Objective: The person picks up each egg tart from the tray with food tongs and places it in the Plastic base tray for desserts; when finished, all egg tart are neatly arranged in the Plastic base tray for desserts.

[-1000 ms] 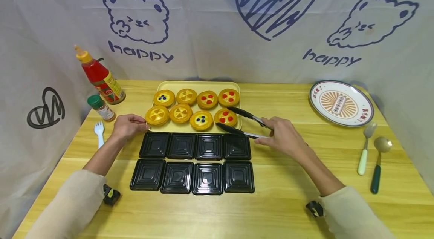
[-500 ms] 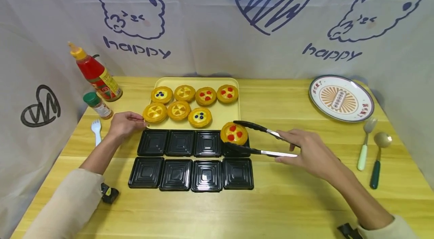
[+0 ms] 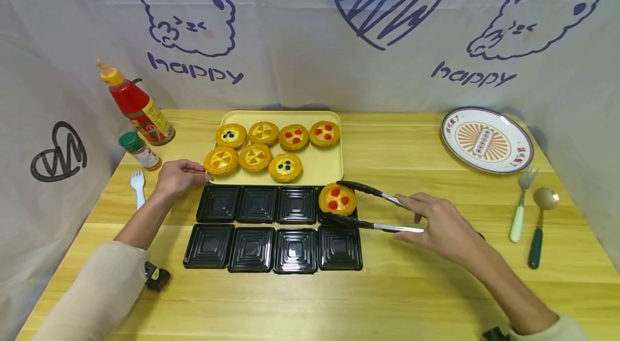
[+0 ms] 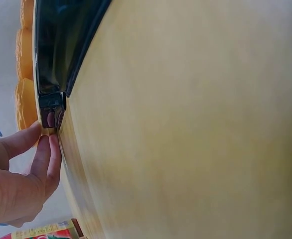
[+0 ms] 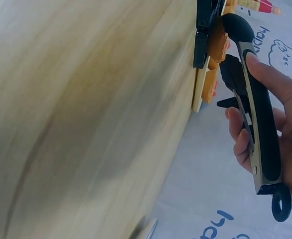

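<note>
My right hand holds a pair of black-tipped tongs, their jaws spread on either side of a tart with red toppings. That tart sits over the back-right square of the black square trays; the right wrist view shows it at the tong tips. My left hand pinches the front-left corner of a cream tray between thumb and fingers, plain in the left wrist view. On the cream tray stand several tarts, with blue, red or yellow toppings.
At the left stand a red sauce bottle, a green-capped shaker and a pale blue fork. To the right lie a patterned plate, a green-handled fork and a spoon. Cloth walls enclose the table.
The red-topped tart has come off the cream tray's front-right corner, forward onto the back-right black square, between the tongs. The tongs have since spread slightly from it. My left hand keeps its place.
</note>
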The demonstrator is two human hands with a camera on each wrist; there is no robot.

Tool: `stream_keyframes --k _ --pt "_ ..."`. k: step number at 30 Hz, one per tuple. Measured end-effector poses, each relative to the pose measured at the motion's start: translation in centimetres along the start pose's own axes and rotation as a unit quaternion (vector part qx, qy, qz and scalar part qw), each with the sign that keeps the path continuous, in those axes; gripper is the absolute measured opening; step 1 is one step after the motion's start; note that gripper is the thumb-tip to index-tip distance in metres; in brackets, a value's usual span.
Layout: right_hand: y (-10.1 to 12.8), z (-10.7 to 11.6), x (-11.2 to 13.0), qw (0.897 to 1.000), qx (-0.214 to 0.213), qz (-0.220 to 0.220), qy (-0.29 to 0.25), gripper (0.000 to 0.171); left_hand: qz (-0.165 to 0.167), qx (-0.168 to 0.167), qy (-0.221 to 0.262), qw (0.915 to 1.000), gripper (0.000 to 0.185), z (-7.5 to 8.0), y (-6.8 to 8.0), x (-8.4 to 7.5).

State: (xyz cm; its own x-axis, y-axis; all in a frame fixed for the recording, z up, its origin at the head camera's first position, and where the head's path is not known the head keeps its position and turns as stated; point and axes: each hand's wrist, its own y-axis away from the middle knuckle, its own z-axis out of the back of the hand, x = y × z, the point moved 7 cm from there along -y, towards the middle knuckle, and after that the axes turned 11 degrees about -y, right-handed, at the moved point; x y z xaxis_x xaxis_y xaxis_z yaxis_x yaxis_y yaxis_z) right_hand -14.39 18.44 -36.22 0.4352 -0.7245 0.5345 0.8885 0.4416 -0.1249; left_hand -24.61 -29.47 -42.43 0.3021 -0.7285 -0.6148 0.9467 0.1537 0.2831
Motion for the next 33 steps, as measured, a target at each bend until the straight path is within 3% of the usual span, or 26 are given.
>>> stream_keyframes --k 9,18,24,28,33 --pt "-1.2 0.5 0.7 0.999 0.028 -0.027 -0.015 0.077 -0.007 0.005 -0.002 1.0 0.036 -0.2 -0.1 -0.2" --pt "-8.2 -3.2 2.6 0.997 0.046 -0.063 -0.023 0.084 -0.007 0.007 0.009 0.9999 0.035 -0.5 0.0 0.3" --pt "-11.4 -5.3 3.5 0.996 0.06 -0.064 -0.023 0.067 -0.003 0.005 0.015 0.9999 0.034 -0.6 0.0 0.3" --pt "-12.1 -5.7 3.7 0.995 0.066 -0.074 -0.025 0.06 -0.005 0.006 0.017 0.9998 0.035 -0.5 -0.1 0.3" --pt "-11.7 -4.8 4.0 0.996 0.047 -0.067 -0.043 0.069 -0.008 0.009 0.019 0.9998 0.034 -0.2 -0.1 0.2"
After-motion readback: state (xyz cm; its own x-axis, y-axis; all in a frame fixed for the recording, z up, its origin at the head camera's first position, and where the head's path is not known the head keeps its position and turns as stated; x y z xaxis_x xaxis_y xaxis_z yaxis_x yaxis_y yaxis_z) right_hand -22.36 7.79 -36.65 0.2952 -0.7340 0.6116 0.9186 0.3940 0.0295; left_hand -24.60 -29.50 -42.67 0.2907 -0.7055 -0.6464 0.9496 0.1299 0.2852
